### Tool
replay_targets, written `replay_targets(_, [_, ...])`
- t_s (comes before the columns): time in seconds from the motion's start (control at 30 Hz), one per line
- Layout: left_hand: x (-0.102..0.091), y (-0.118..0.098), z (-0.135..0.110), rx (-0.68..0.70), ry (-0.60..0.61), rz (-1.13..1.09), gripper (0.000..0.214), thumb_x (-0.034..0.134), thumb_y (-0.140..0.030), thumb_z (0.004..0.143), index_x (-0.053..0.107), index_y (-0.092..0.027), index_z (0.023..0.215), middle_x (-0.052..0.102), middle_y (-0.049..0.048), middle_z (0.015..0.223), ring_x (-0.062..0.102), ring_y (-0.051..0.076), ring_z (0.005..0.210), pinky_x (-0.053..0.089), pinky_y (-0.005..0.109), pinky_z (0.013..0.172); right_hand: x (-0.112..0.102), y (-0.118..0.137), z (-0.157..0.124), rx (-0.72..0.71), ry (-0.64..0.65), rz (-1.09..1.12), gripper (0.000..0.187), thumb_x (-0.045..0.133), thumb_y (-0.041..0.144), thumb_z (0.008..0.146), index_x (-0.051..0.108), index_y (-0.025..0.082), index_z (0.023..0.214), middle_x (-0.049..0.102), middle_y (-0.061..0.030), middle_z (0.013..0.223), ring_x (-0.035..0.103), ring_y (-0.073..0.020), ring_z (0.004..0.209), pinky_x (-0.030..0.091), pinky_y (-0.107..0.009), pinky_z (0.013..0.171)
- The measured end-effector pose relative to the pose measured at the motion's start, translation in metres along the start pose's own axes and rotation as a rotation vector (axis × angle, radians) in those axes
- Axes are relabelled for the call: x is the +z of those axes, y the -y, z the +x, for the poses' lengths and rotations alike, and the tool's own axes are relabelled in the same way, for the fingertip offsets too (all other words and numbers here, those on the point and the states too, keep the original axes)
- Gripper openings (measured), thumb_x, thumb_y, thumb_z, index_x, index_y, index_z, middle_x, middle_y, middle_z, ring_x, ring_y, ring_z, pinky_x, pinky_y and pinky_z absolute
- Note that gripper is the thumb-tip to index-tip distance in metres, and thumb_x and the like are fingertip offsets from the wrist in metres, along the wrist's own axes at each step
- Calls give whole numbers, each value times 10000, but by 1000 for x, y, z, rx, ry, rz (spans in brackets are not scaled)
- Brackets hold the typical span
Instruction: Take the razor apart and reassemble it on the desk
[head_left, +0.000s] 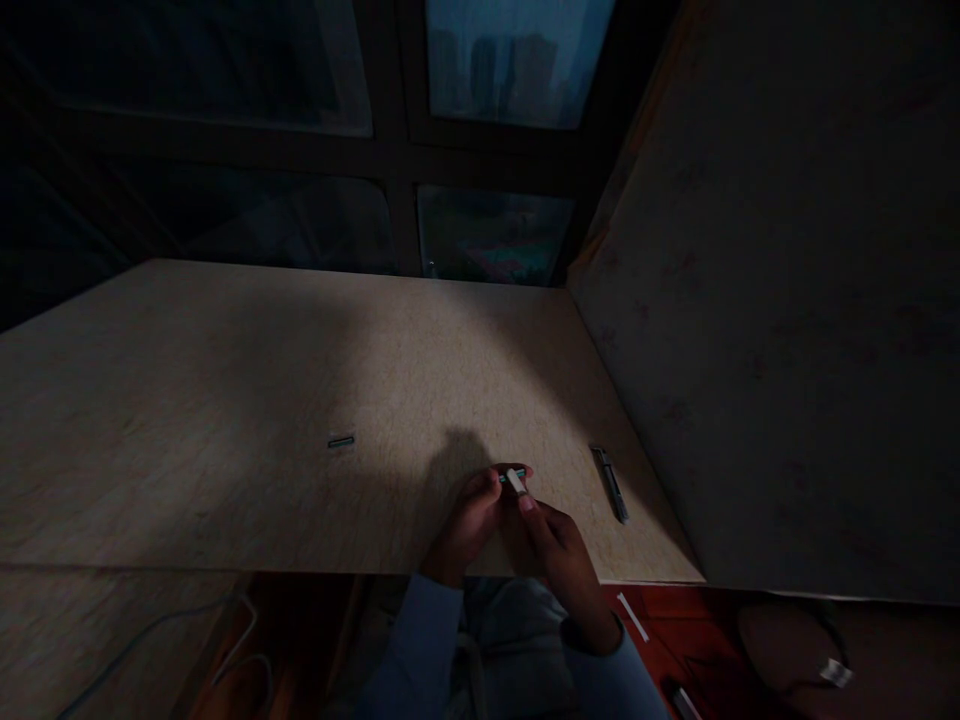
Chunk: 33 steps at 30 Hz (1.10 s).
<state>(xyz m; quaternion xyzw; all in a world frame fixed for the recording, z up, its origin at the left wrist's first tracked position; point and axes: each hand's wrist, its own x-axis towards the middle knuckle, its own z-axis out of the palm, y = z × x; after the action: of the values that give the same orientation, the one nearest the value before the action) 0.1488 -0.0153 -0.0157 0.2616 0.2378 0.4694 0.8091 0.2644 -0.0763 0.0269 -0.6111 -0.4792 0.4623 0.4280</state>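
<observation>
A left hand (472, 512) pinches a slim greenish strip (522, 471), a right hand (556, 545) a pale block (516, 481), fingers (530, 512) closed; both pieces look light and stiff, best gripped by their edges.

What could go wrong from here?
1. The small white piece pinched in the right hand might slip and drop, since both hands work near the table's front edge.
2. Dim light could make it hard to judge how that piece meets the greenish strip in the left hand.
</observation>
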Motion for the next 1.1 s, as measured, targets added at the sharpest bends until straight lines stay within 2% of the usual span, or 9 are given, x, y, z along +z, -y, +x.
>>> replay_targets(0.13, [-2,4,3,8,0,-8,414,760,-475,767,754,-109,959,735,111,865,660,210,806,470,312,765,-6,-2,0,0,-54,-88,551,461,631,922,765,175,865,753,-84,859,650,-261,816,439,-287,704])
replay_targets(0.27, [-1,6,3,22,-6,-52,377,803,-443,731,761,-137,948,739,93,859,667,196,794,481,304,764,-10,2,-3,-1,-111,-149,570,446,636,926,773,171,886,740,-82,788,653,-261,780,434,-283,678])
replay_targets(0.4, [1,2,1,12,-11,-18,448,797,-494,723,769,-126,977,747,108,897,658,182,793,479,277,750,-6,7,-6,-46,-23,-110,582,448,628,929,773,146,903,713,-55,731,627,-229,728,432,-266,643])
replay_targets(0.5, [2,0,0,15,-39,-5,455,815,-500,697,776,-131,961,752,110,933,655,174,815,472,253,760,-3,7,-4,-47,35,-79,588,450,623,931,774,134,899,728,-61,774,637,-233,756,446,-266,660])
replay_targets(0.73, [2,4,3,27,1,-16,469,813,-503,697,768,-121,964,748,107,874,667,195,792,478,287,754,-10,1,0,0,-101,-174,611,420,635,932,773,137,935,749,-92,812,670,-278,840,467,-286,703])
replay_targets(0.8, [3,3,2,24,-7,-4,459,802,-500,713,767,-122,970,746,106,869,664,190,779,478,287,751,-9,2,-2,-23,-83,-162,602,422,627,935,772,137,917,746,-85,807,667,-269,831,467,-284,707])
replay_targets(0.97, [4,-2,-2,-20,-59,43,392,825,-431,702,776,-128,947,737,79,805,644,160,721,464,249,692,-1,3,-3,-74,63,-117,613,422,622,938,769,120,877,719,-56,744,648,-228,739,452,-265,645])
replay_targets(1.1, [3,0,1,9,-30,-6,484,780,-535,724,768,-109,953,746,106,857,654,178,754,473,280,743,-5,0,1,-28,-11,-159,615,421,639,930,774,137,917,748,-80,815,672,-259,777,458,-284,668])
